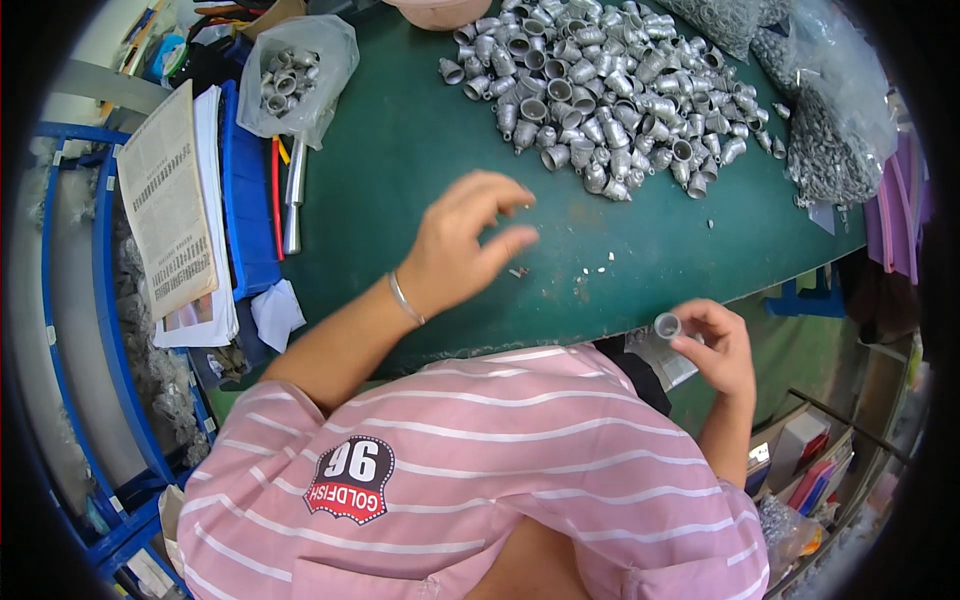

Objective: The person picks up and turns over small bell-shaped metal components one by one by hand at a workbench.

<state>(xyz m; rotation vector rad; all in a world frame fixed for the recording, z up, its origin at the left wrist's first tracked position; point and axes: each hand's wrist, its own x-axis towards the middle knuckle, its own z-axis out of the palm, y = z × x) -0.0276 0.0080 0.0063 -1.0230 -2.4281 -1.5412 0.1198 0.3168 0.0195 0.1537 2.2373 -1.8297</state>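
Note:
My left hand point(472, 232) is raised over the green tabletop point(390, 195), thumb and fingers apart, with a metal bangle at the wrist. No held object can be made out there. Just past the table's near edge, at the right, my right hand point(712, 341) holds a small silver-grey metal cup point(667, 325) between thumb and fingers, its round mouth facing the camera. A large heap of similar metal cups point(600, 97), many with a small loop at the closed end, lies at the table's far side. Small white crumbs point(600, 270) lie between the hands.
A plastic bag of metal parts point(289, 82) stands at the back left beside a blue bin point(251, 202) with papers. Red and metal rods point(295, 195) lie next to it. More filled clear bags point(832, 142) sit at the back right, and a pink bowl point(442, 11) at the far edge.

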